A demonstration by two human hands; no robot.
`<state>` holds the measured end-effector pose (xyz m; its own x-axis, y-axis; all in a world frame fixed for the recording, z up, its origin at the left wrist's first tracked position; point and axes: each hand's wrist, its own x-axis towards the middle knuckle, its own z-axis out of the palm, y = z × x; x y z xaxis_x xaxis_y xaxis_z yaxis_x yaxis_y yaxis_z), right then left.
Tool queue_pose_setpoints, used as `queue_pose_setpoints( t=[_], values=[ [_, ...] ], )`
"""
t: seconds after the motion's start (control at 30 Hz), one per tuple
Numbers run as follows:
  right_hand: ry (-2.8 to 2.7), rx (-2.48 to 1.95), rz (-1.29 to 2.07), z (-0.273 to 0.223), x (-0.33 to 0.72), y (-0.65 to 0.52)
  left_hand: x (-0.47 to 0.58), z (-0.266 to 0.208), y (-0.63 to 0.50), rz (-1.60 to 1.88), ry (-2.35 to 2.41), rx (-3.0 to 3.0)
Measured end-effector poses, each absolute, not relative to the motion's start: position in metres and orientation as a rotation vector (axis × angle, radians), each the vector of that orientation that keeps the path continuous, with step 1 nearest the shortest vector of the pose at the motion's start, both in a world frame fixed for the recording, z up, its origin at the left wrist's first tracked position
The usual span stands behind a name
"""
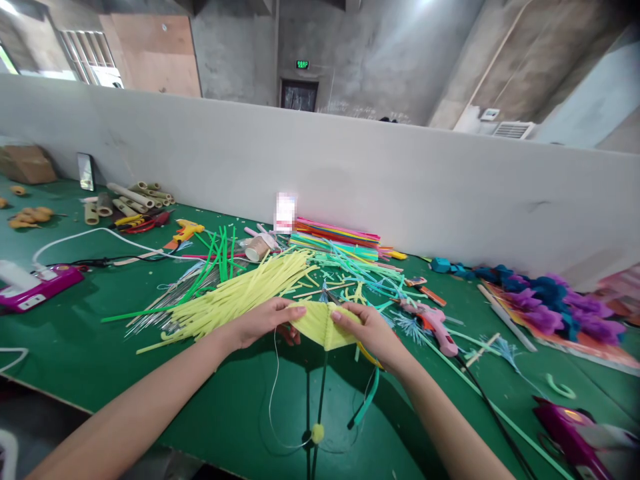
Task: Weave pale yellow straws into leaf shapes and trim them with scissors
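Note:
A yellow leaf shape made of pipe cleaners [320,325], with a ridge down its middle, is held above the table between both hands. My left hand [267,323] pinches its left edge between thumb and fingers. My right hand [370,333] is closed on its right edge, thumb on top. A thin dark stem [323,387] runs down from the leaf to a small yellow ball [317,433], with loose white thread beside it. Under my right hand, yellow and teal handle-like pieces [369,400] show partly; I cannot make out whether it grips them.
Yellow pipe cleaners [240,293] lie heaped to the left, coloured bundles [340,233] behind. A pink glue gun [435,327] lies right, a yellow-orange one [189,231] left. Purple power strips [43,288] and cables flank the work. A white partition [200,153] borders the green table.

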<state>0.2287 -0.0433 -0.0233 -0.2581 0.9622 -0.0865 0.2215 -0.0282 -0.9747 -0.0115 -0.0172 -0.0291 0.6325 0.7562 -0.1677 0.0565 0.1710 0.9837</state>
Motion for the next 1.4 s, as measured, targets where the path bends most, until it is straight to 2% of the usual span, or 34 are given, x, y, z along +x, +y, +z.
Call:
queue_pose_setpoints(
  t=[0.27,0.8,1.4],
  values=[
    [-1.513,-1.235,1.401,-0.0259,0.2293,-0.0427,-0.0108,-0.0325,-0.0157,0.613,0.686,1.298],
    [-1.598,-1.234,1.344,-0.0290,0.2285,-0.0404,-0.0055,-0.0300,-0.0202,0.717,0.805,1.296],
    [-1.573,-1.265,1.319,-0.0230,0.2285,-0.0423,-0.0090,-0.0279,-0.0176,0.620,0.606,1.001]
  ],
)
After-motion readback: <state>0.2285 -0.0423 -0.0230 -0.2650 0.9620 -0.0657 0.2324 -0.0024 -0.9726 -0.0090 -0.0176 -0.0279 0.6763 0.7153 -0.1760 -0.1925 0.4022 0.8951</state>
